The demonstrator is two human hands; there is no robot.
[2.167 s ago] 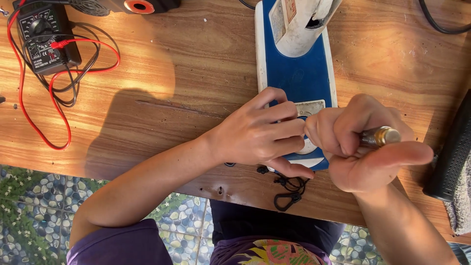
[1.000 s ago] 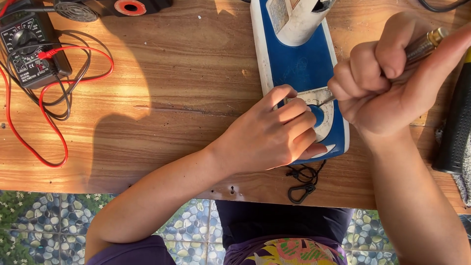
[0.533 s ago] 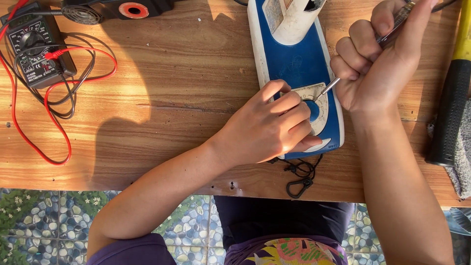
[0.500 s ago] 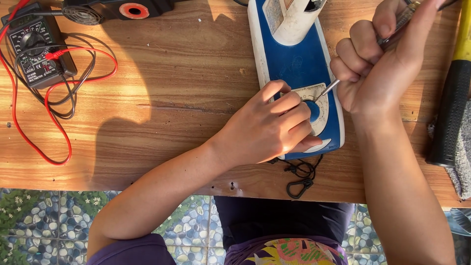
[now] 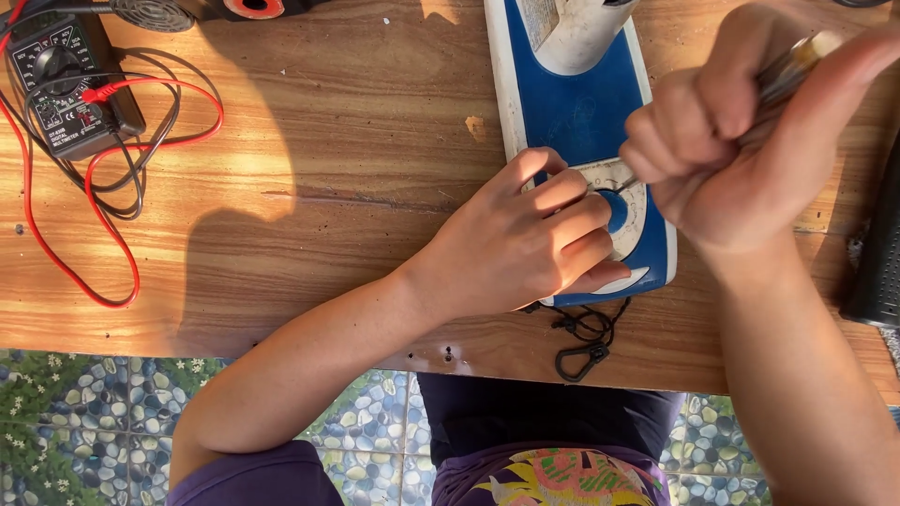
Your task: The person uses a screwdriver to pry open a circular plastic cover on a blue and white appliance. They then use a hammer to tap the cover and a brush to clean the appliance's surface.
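A blue and white appliance base [image 5: 581, 112] lies on the wooden table [image 5: 356, 187], with a round dial near its front end. My left hand [image 5: 525, 239] rests on that end, fingers curled around the dial and pressing the base down. My right hand [image 5: 741, 141] is fisted around a screwdriver [image 5: 792, 66] with a clear handle. The thin metal shaft slants down from the fist to the dial area beside my left fingertips. The tip itself is partly hidden by my fingers.
A black multimeter [image 5: 66, 89] with red and black leads [image 5: 122, 187] sits at the far left. A black cord loop [image 5: 581, 342] hangs at the table's near edge. A dark object [image 5: 877, 262] lies at the right edge. Patterned floor tiles [image 5: 84, 412] show below.
My right hand rose from beside the dial to above it, turning the screwdriver tip downward onto the dial area. The left hand kept its grip on the base's end.
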